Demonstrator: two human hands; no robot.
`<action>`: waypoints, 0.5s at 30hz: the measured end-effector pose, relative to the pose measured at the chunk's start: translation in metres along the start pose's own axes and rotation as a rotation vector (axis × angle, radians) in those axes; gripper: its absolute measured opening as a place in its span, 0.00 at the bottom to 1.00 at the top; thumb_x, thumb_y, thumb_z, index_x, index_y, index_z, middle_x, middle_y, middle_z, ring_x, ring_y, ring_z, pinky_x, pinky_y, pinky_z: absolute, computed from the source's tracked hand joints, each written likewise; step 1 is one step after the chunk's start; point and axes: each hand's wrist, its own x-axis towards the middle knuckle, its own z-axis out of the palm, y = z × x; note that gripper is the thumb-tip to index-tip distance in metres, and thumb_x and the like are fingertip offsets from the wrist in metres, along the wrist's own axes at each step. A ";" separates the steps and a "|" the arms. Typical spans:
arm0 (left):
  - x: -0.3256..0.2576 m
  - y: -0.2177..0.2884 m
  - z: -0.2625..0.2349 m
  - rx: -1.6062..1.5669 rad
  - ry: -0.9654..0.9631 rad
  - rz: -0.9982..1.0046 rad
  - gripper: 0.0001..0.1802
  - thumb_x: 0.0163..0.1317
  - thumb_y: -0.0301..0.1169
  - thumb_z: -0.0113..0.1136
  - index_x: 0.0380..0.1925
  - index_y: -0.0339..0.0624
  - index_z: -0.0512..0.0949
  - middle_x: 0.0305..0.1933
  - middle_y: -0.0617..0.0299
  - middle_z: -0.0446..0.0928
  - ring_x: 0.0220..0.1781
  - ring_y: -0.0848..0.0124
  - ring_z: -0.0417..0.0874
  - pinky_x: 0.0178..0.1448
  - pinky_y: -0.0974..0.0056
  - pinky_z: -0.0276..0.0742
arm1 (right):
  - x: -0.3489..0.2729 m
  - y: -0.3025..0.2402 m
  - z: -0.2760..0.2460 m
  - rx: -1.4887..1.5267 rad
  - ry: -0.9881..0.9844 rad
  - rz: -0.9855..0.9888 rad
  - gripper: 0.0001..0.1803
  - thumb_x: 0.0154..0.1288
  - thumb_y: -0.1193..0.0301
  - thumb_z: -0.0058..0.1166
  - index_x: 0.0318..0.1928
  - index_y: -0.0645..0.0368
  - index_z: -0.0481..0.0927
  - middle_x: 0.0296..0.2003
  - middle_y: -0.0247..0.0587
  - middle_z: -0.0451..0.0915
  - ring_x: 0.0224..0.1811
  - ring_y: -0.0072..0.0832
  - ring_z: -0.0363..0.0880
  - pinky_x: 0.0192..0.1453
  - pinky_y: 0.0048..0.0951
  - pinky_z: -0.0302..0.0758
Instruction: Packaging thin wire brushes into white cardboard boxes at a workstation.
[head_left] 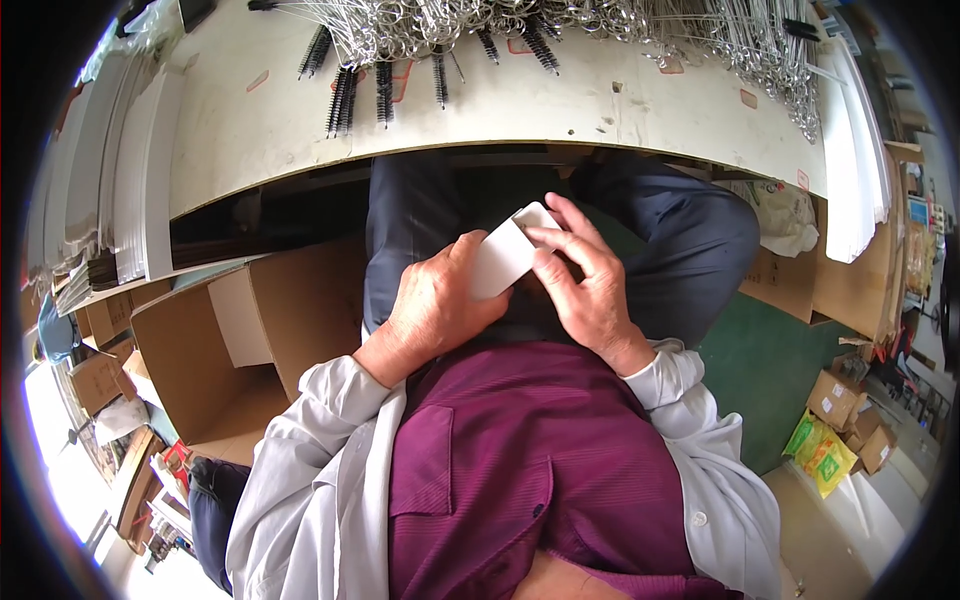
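Observation:
Above my lap, a small white cardboard box (502,262) is tilted with its far end up and to the right. My left hand (437,298) is closed around the box's lower left side. At the box's far end, where a flap stands up, my right hand (592,290) has its thumb and index finger against the edge, and the other fingers are bent close by. What lies inside the box cannot be made out. Beyond both hands, black-bristled wire brushes (384,95) lie on the worktable (230,130), their bristle ends toward me.
A heap of looped wire handles (440,22) covers the table's far side. Stacked white cardboard sheets (150,170) stand at the left, and more white sheets (855,160) at the right. An open brown carton (185,340) sits left of my knee. A yellow-green bag (822,452) lies at the lower right.

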 end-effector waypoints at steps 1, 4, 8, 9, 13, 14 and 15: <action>0.001 0.001 -0.001 -0.020 0.009 0.011 0.35 0.51 0.36 0.77 0.58 0.36 0.74 0.44 0.43 0.85 0.45 0.47 0.89 0.48 0.51 0.86 | 0.000 0.000 -0.001 0.001 -0.002 -0.001 0.13 0.70 0.72 0.62 0.51 0.66 0.85 0.64 0.61 0.76 0.62 0.50 0.80 0.62 0.39 0.78; 0.000 -0.002 0.000 -0.059 0.015 0.028 0.37 0.51 0.36 0.77 0.60 0.38 0.74 0.45 0.44 0.85 0.46 0.48 0.89 0.49 0.52 0.86 | -0.004 -0.003 -0.005 0.012 -0.151 0.062 0.14 0.75 0.71 0.57 0.55 0.66 0.83 0.53 0.58 0.84 0.50 0.40 0.87 0.52 0.34 0.81; 0.003 0.000 0.000 -0.130 0.035 0.071 0.39 0.53 0.36 0.77 0.65 0.42 0.71 0.46 0.45 0.85 0.47 0.48 0.89 0.50 0.53 0.86 | -0.006 0.000 -0.003 0.184 -0.224 0.129 0.14 0.80 0.72 0.50 0.55 0.67 0.82 0.44 0.52 0.87 0.42 0.34 0.88 0.47 0.32 0.81; 0.006 0.004 0.000 -0.129 0.037 0.069 0.39 0.53 0.36 0.77 0.65 0.42 0.71 0.46 0.45 0.85 0.47 0.48 0.89 0.50 0.53 0.86 | -0.006 0.001 -0.001 0.212 -0.164 0.087 0.14 0.80 0.72 0.48 0.57 0.66 0.81 0.42 0.50 0.88 0.40 0.31 0.87 0.46 0.30 0.81; 0.014 0.012 -0.005 -0.167 0.023 0.068 0.40 0.54 0.35 0.77 0.67 0.47 0.68 0.48 0.47 0.85 0.48 0.49 0.89 0.51 0.53 0.86 | -0.005 -0.005 0.000 0.254 -0.088 0.197 0.16 0.79 0.75 0.49 0.63 0.67 0.76 0.35 0.45 0.86 0.35 0.26 0.85 0.43 0.28 0.81; 0.015 0.012 -0.005 -0.185 0.011 0.074 0.41 0.54 0.34 0.77 0.67 0.49 0.68 0.48 0.47 0.85 0.49 0.49 0.89 0.51 0.53 0.86 | -0.007 -0.003 0.002 0.254 -0.085 0.199 0.16 0.79 0.75 0.49 0.63 0.67 0.76 0.35 0.45 0.86 0.35 0.26 0.85 0.43 0.28 0.81; 0.016 0.012 -0.004 -0.185 0.009 0.076 0.41 0.54 0.34 0.77 0.67 0.49 0.68 0.48 0.47 0.85 0.49 0.49 0.89 0.51 0.53 0.86 | -0.009 -0.003 0.004 0.316 -0.042 0.232 0.16 0.79 0.75 0.49 0.62 0.66 0.76 0.33 0.44 0.86 0.34 0.25 0.84 0.42 0.28 0.81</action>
